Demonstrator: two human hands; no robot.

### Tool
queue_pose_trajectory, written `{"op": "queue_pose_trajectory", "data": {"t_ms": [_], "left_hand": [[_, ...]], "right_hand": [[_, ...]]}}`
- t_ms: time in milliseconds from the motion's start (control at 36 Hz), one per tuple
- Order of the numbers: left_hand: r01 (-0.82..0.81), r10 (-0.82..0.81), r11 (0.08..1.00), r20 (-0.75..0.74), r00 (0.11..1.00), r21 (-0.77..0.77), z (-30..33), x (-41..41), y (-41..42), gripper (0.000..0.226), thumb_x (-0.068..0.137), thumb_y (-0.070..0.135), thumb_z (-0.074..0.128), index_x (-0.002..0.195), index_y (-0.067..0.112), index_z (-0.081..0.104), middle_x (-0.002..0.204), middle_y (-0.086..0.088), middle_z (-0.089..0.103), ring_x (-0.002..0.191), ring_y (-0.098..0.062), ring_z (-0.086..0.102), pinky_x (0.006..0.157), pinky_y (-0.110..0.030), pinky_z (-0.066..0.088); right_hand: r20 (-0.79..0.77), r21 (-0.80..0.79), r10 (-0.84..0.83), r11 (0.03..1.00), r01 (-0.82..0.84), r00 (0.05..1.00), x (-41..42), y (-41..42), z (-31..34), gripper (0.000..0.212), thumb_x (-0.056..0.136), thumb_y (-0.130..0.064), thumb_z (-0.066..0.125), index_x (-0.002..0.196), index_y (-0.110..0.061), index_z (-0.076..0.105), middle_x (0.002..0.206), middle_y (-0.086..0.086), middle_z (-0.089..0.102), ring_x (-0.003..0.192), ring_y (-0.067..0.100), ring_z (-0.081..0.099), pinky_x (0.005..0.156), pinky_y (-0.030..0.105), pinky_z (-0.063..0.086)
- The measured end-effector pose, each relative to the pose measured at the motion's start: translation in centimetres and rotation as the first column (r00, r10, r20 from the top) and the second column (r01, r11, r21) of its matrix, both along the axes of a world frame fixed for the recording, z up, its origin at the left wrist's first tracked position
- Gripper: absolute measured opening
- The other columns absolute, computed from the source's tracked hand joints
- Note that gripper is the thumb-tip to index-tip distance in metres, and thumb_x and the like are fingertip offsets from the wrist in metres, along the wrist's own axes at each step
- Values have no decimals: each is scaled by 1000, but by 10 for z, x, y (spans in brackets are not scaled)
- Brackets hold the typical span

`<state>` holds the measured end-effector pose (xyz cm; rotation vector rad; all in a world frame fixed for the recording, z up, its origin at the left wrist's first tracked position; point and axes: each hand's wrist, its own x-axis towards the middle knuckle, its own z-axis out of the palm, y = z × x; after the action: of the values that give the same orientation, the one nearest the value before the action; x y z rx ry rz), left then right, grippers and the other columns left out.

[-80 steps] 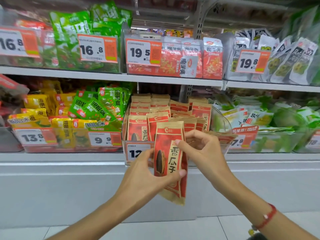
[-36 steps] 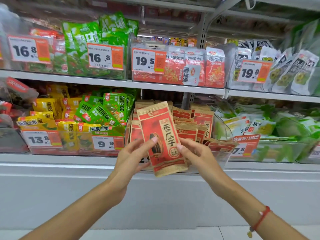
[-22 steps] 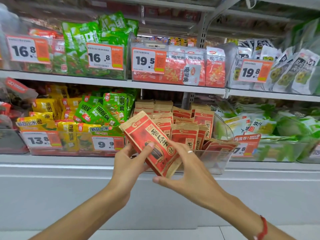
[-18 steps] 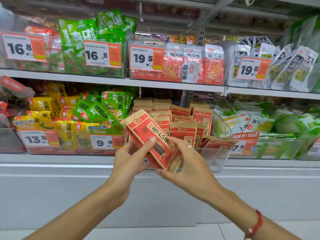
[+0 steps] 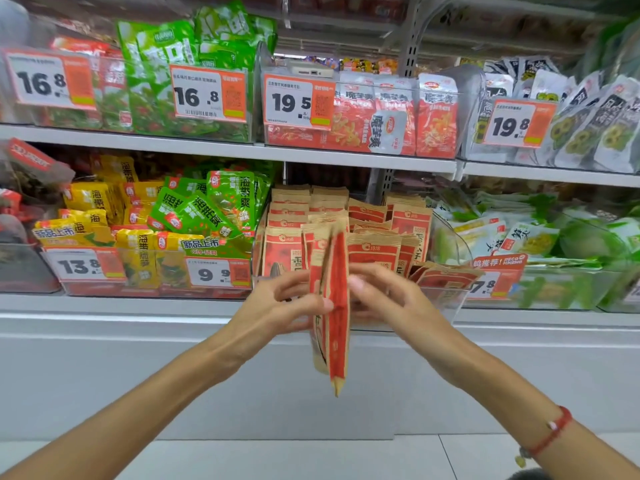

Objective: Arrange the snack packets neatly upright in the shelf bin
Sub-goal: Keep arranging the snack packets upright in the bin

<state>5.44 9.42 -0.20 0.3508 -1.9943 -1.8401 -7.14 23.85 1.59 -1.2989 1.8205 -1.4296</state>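
Our left hand (image 5: 280,303) and right hand (image 5: 388,296) meet at the centre of the frame, fingers curled onto a red and brown packet (image 5: 332,306) held upright between them, edge-on to us, its lower end hanging below the shelf edge. Motion blur hides exactly how the fingertips sit. Just behind the hands, the clear bin (image 5: 446,303) holds rows of matching packets (image 5: 374,251), mostly upright, a few lying flat at its right. A red bracelet (image 5: 550,431) circles our right wrist at lower right.
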Motion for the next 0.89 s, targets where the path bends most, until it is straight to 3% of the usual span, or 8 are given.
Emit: {"op": "queue_pose_trajectory", "data": {"t_ms": [194,417,500,583,639,750,806,889], "left_hand": [[29,-27,997,37,999,-78,-12,-7,8,56,50,45,72,105,34,68,105,9,73,103,-5,66,81,-25,57],[-138,138,990,-30,990,4,-9,-12,8,65,45,47,76,107,29,66,101,9,74,101,-6,68,82,-25,57],[-301,318,941,-97,943,151,-2,-12,6,66,46,46,81,107,27,64,98,9,75,96,-8,70,79,-26,57],[-425,441,893,-104,891,146,3,-11,5,80,47,53,88,116,26,60,108,10,71,103,-5,67,85,-29,55],[-433,445,893,-91,891,123,5,-10,9,72,53,50,88,115,24,63,104,10,72,98,-5,68,85,-30,56],[-365,369,929,-114,922,56,5,-9,20,40,68,36,79,106,26,70,91,15,75,83,2,69,68,-12,54],[-338,341,940,-124,932,45,5,-8,19,28,78,28,75,106,31,69,92,20,74,83,8,66,61,-2,46],[-316,320,947,-118,940,50,4,-7,19,31,83,19,72,110,34,64,104,17,71,94,8,64,73,-7,51]], "right_hand": [[111,-164,-112,978,129,988,-2,1,0,17,93,-16,57,104,-19,70,93,0,76,85,17,73,72,25,58],[17,-195,-101,975,103,995,3,-1,-5,20,90,-31,56,105,-27,69,97,-8,74,88,9,70,77,24,57],[-137,-173,-114,981,90,984,9,-1,-8,32,83,-38,66,115,-36,63,104,-18,69,96,4,66,82,24,55],[-296,-169,-188,975,143,936,16,-3,-15,51,80,-41,72,127,-38,53,114,-24,63,107,-4,58,89,17,48],[-355,-192,-223,968,163,908,17,-6,-17,50,80,-40,73,125,-38,53,114,-25,62,107,-5,58,88,15,48],[-237,-168,-247,963,211,940,5,-7,-15,36,83,-26,73,116,-34,60,102,-18,68,90,1,66,75,20,55],[-76,-74,-217,975,211,973,-5,-4,-13,35,84,-27,70,118,-30,62,104,-14,70,93,5,67,77,21,56],[220,32,-127,992,123,967,-17,-2,-13,30,89,-24,63,119,-23,65,109,-4,72,103,11,67,91,31,52]]}}
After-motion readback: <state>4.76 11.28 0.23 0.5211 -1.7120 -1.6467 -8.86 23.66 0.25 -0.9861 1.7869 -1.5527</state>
